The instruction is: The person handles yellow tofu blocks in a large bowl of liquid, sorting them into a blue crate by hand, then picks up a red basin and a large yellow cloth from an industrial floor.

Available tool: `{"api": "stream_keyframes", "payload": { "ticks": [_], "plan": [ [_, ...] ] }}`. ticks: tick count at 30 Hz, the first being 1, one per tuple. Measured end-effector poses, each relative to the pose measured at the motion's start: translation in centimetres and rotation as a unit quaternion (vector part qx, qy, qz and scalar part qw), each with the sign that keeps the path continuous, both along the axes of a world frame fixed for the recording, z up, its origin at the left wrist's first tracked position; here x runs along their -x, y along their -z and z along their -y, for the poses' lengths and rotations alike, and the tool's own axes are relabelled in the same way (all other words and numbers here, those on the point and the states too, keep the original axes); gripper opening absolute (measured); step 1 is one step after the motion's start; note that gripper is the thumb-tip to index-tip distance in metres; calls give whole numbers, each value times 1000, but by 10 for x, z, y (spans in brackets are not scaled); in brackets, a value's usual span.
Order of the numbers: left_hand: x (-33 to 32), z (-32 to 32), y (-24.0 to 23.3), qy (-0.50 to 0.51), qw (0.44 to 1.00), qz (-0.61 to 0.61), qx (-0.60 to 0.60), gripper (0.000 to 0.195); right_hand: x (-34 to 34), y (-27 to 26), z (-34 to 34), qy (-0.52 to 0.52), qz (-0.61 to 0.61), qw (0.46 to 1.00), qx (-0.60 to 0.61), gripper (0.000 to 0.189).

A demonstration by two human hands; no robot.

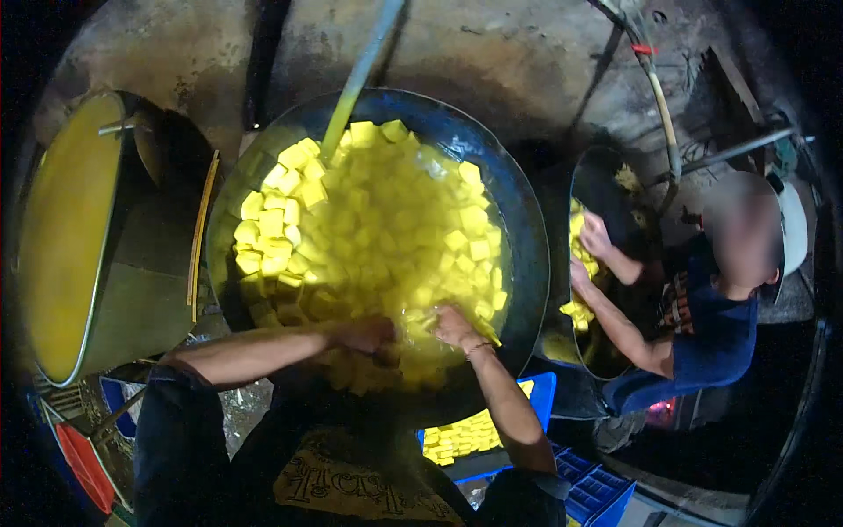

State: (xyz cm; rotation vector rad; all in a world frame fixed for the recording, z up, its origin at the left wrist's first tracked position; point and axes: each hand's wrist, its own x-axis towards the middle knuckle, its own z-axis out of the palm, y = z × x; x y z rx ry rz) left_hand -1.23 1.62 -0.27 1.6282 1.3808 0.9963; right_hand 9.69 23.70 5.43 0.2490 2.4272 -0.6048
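A large round dark metal pan (pixel 527 263) before me holds yellow liquid with many pale yellow blocks (pixel 271 222) in it, likely tofu; they are heaped at the left and right and lie under the liquid in the middle. At the near part of the pan, my left hand (pixel 370 334) is low over the liquid in shadow, its fingers hard to make out. My right hand (pixel 454 327) is just to its right, fingers bent down at the liquid beside several blocks; whether it grips one cannot be seen. A long pole (pixel 355 79) slants into the pan at the far side.
At the left stands a big metal vessel of yellow liquid (pixel 66 244). A blue crate (pixel 545 402) of yellow blocks lies below my right forearm, near more blue crates (pixel 593 487). On the right, a co-worker (pixel 711 329) reaches into another dark pan (pixel 612 359) with yellow blocks.
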Motion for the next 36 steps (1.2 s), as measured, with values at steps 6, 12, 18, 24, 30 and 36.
{"api": "stream_keyframes", "payload": {
  "ticks": [6, 12, 18, 24, 30, 36],
  "plan": [
    [89, -12, -65, -212, 947, -187, 151, 45, 83, -53, -19, 109, -61, 983, 137, 28],
    [97, -70, -34, -217, 799, -473, 301, 44, 179, 5, -18, -5, -219, 961, -170, 27],
    [124, -64, 17, -176, 810, -396, 396, 48, 218, 60, -1, 73, -151, 978, -123, 39],
    [151, -57, -55, -310, 911, 156, 225, 42, 175, 67, -78, 296, -144, 913, 241, 34],
    [118, -43, -44, -464, 876, 104, -81, 33, 135, -34, -18, 299, -194, 634, 686, 28],
    [82, -93, -43, -350, 572, 733, -111, 34, 123, -86, 8, 187, -251, 894, 320, 32]
  ]
}}
